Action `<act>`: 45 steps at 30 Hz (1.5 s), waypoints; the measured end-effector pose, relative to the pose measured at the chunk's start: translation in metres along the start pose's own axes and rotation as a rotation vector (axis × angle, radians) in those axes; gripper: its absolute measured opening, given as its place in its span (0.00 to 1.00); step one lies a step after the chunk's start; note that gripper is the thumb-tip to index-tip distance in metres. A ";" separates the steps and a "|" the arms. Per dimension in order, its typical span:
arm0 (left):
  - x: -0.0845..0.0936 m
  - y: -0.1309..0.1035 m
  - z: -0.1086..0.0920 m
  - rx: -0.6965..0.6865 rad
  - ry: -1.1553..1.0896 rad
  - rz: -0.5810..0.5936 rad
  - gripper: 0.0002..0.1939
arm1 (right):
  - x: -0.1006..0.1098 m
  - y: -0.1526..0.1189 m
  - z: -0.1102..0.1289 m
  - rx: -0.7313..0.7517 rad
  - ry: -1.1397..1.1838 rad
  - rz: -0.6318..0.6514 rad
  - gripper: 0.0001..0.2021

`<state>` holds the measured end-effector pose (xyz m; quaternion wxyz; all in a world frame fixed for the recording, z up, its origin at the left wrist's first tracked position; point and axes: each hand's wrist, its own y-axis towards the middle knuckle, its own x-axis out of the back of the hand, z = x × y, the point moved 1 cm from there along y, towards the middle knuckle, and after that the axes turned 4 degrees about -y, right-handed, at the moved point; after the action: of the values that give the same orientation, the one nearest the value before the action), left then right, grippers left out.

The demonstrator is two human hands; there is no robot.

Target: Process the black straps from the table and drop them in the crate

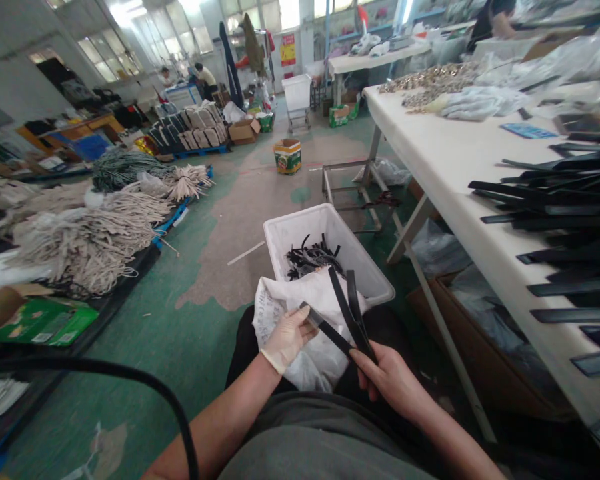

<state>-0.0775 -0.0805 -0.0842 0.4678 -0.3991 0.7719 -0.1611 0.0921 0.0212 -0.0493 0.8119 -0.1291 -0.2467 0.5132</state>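
Observation:
My left hand (289,337), in a pale thin glove, pinches the end of a black strap (330,335) over my lap. Bare, my right hand (384,373) is closed round the same strap farther along, together with other black straps (349,303) that point up and away. Under both hands a white cloth bag (280,297) with printed marks lies across my lap and over the near rim of a white plastic bin (370,267). Inside the bin is a heap of short black strips (313,257).
A white table (450,180) on the right bears many black straps (570,220), metal pieces (430,80) and white gloves (480,103). Beige cord bundles (95,233) lie at left. A black cable (145,377) arcs across the lower left. People work farther back.

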 end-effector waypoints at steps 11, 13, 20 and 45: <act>-0.057 0.006 -0.074 -0.488 0.174 0.180 0.15 | 0.019 -0.003 0.033 0.197 -0.100 -0.152 0.20; -0.069 0.006 -0.083 -0.586 0.221 0.264 0.13 | 0.019 -0.005 0.037 0.224 -0.107 -0.200 0.21; -0.033 0.036 0.005 -0.027 0.016 0.074 0.18 | 0.002 0.014 0.008 0.149 -0.074 -0.175 0.22; -0.014 0.030 0.004 -0.046 -0.029 0.032 0.12 | 0.002 0.024 -0.001 0.136 -0.309 -0.179 0.19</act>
<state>-0.0851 -0.0503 -0.0967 0.4720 -0.3997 0.7749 -0.1300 0.0752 0.0337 -0.0609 0.8135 0.0288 -0.3437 0.4683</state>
